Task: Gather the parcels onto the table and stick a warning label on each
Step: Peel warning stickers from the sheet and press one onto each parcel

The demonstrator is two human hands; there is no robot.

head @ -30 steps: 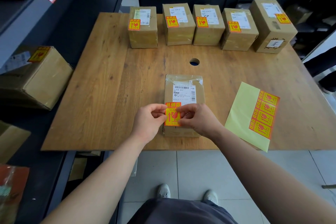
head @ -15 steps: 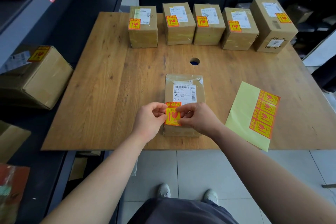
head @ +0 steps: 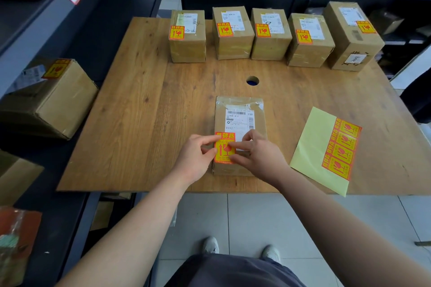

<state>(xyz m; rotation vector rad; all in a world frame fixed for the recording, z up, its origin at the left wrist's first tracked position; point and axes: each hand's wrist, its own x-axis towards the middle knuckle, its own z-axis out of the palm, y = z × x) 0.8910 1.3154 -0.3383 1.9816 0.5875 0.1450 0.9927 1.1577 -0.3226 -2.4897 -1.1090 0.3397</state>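
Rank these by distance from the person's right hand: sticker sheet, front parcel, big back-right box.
1. Front parcel: directly under the right hand, centre front.
2. Sticker sheet: lying just to the hand's right.
3. Big box: at the far back-right corner, end of the row.

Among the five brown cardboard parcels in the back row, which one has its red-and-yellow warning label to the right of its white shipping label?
The rightmost, largest brown cardboard parcel; the other four carry theirs on the left.
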